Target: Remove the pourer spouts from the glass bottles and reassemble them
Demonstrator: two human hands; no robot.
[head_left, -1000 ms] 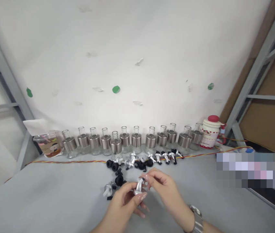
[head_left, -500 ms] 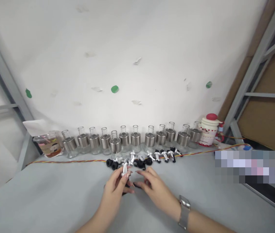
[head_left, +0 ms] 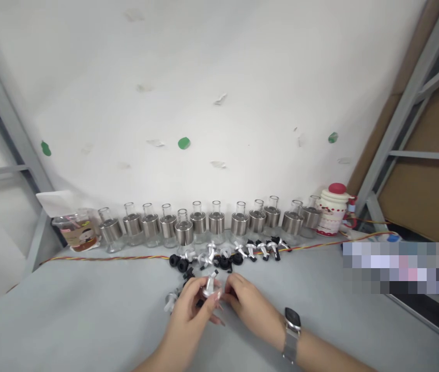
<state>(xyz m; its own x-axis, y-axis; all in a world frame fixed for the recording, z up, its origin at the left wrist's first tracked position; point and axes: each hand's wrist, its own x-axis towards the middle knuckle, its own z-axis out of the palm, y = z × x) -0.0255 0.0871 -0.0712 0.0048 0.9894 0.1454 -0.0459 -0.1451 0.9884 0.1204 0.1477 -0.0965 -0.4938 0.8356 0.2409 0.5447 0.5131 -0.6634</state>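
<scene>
A silver bottle pourer [head_left: 210,285] with a black tip stands upright in my left hand [head_left: 194,305], pinched between thumb and fingers. Close on its right side is my right hand [head_left: 242,297], its fingers curled together at the pourer's base; what they hold, if anything, is hidden. A loose silver pourer [head_left: 170,301] lies on the table left of my left hand. Past my fingertips, more silver pourers [head_left: 225,251] and black stoppers [head_left: 182,265] lie in a loose row.
Several glass bottles with steel sleeves [head_left: 216,222] line the wall behind the pourers. A twisted cable [head_left: 126,258] crosses the grey table [head_left: 87,310]. A plastic cup [head_left: 77,232] stands at left, a white jar with a red lid [head_left: 332,212] at right. A blurred patch covers the right side.
My left hand has shifted slightly right with the pourer, whose black tip now shows. Pourers beside that hand have come into view. My right hand's fingers have drawn together.
</scene>
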